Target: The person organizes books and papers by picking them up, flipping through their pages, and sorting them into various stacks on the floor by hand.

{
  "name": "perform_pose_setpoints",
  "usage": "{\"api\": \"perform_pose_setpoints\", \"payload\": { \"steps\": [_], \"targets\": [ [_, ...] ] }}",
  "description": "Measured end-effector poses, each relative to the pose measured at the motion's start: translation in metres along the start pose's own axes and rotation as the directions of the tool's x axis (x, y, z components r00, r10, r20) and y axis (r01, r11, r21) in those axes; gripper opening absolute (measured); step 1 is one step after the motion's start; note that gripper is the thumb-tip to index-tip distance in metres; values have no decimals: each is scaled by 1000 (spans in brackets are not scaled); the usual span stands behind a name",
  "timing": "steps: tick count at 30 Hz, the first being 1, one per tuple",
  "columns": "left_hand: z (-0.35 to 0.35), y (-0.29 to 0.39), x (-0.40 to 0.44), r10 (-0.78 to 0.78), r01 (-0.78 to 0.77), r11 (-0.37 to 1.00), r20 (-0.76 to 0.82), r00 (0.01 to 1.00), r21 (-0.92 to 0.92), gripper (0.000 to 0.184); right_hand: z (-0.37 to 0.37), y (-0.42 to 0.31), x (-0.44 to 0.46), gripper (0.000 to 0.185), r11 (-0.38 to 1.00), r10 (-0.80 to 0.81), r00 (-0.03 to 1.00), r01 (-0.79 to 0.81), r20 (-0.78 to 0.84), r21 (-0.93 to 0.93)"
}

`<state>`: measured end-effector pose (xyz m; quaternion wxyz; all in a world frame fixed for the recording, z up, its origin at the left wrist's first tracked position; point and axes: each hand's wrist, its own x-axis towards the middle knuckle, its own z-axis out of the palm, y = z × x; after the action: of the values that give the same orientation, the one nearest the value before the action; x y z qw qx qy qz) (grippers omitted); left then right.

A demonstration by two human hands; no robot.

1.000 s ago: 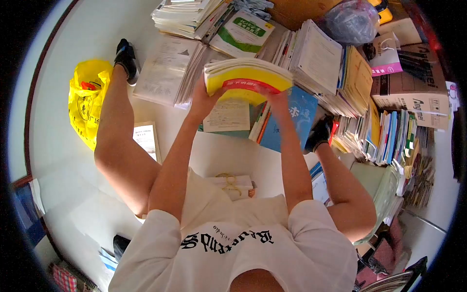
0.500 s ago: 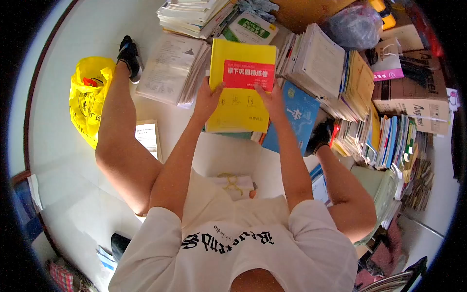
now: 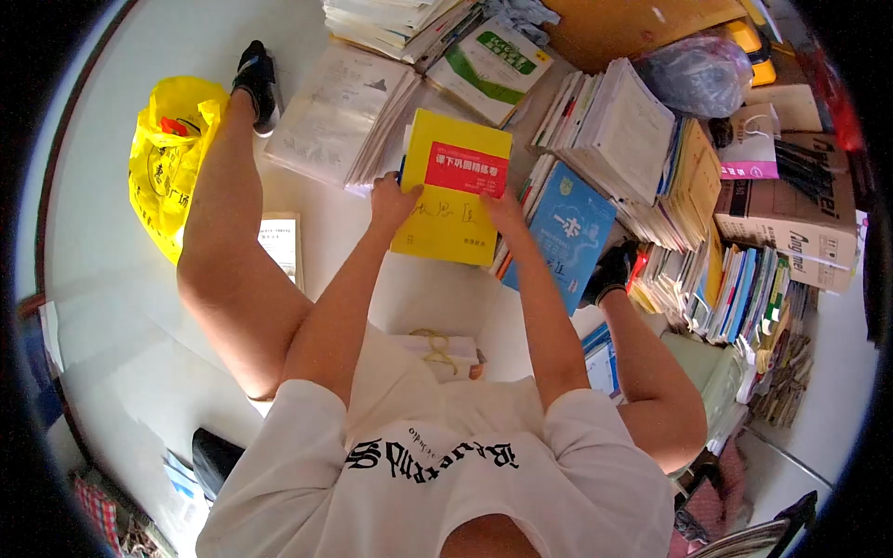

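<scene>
A yellow booklet [image 3: 446,228] with a red label and handwriting on its cover lies between my hands, above the floor. My left hand [image 3: 395,203] grips its left edge, thumb on the cover. On its right edge, my right hand [image 3: 503,212] also has the thumb over the cover; the other fingers are largely hidden. Just right of my right hand is a blue book [image 3: 569,223], lying on other books. Beyond the booklet's upper left corner sits a stack of white papers [image 3: 339,116]. A green and white book [image 3: 493,63] lies farther up.
Tall paper stacks [image 3: 628,121] and a row of upright books [image 3: 739,293] stand at the right, near a cardboard box [image 3: 791,209]. A yellow plastic bag [image 3: 172,167] is beside my left leg. A small bundle [image 3: 437,355] lies between my legs.
The yellow booklet was bent and tilted a second ago; now its cover faces up, flat and lower down. Both hands have moved with it. The view has shifted slightly.
</scene>
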<state>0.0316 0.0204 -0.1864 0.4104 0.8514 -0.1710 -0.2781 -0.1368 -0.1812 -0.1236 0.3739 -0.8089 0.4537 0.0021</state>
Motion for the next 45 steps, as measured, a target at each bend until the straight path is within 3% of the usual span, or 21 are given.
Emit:
{"api": "perform_pose_setpoints", "payload": {
  "steps": [2,4,5,7,9,10,13,14,16,20,22,24,26,27,29,32,34,36,40,43,45],
  "targets": [
    [-5,6,-4,-21,21,1000,-17,1000,-6,67,7,1,-3,49,997,55,997,-58,47,54],
    [-10,24,-13,-41,40,999,-35,999,-18,68,14,7,1,44,995,46,999,-48,-23,-87],
    [-17,48,-23,-86,93,985,50,995,-145,71,11,4,-1,44,995,46,999,-47,-21,-92],
    [-13,53,-25,-126,159,950,137,983,-267,75,4,-7,-9,44,994,56,998,-55,-11,95],
    [-8,51,-19,-39,126,887,201,979,-445,79,7,-4,-8,49,969,69,997,-75,35,234],
    [-9,55,-21,-36,122,886,196,980,-447,79,6,-5,-5,54,925,74,994,-97,76,368],
    [-20,82,-39,-5,51,941,137,991,-334,75,-21,-32,-15,57,897,203,972,-232,117,375],
    [-26,92,-47,95,-49,942,124,988,-331,70,-28,-34,-15,59,883,249,960,-280,130,378],
    [-44,121,-67,191,-146,935,111,975,-324,64,-36,-1,3,60,822,-90,995,54,35,566],
    [-64,163,-85,263,-150,839,149,953,-523,58,-54,20,20,57,733,-127,984,178,-124,656],
    [-63,168,-84,329,-183,774,138,934,-606,57,-87,-25,-14,57,358,-97,995,30,6,933],
    [-62,172,-77,365,-233,768,110,924,-596,60,-99,-37,-15,53,403,-169,985,93,-26,911],
    [-61,177,-69,399,-328,757,3,917,-565,61,-97,-43,-20,48,580,-195,953,304,-233,756],
    [-62,181,-65,432,-420,741,-108,896,-523,62,-96,-46,-20,48,579,-199,951,308,-235,755],
    [-70,181,-62,469,-463,749,-116,876,-474,66,-89,-47,-26,46,673,-244,936,352,-254,651],
    [-74,177,-61,497,-488,768,-96,863,-415,69,-72,-33,-22,50,654,-287,929,370,-235,660],
    [-74,177,-63,469,-467,745,-124,874,-477,67,-73,-29,-30,54,708,-226,954,299,-195,640],
    [-77,176,-57,456,-421,762,-53,888,-493,69,-80,-26,-32,81,716,-243,969,140,56,684],
    [-86,185,-65,367,-278,742,22,930,-610,80,-77,6,-19,87,728,-269,960,150,78,669],
    [-94,181,-62,382,-254,713,58,922,-654,84,-82,3,-27,86,743,-312,941,155,132,651],
    [-92,184,-65,425,-316,693,14,905,-648,86,-87,-6,-31,86,841,-275,936,122,221,527]
  ]
}}
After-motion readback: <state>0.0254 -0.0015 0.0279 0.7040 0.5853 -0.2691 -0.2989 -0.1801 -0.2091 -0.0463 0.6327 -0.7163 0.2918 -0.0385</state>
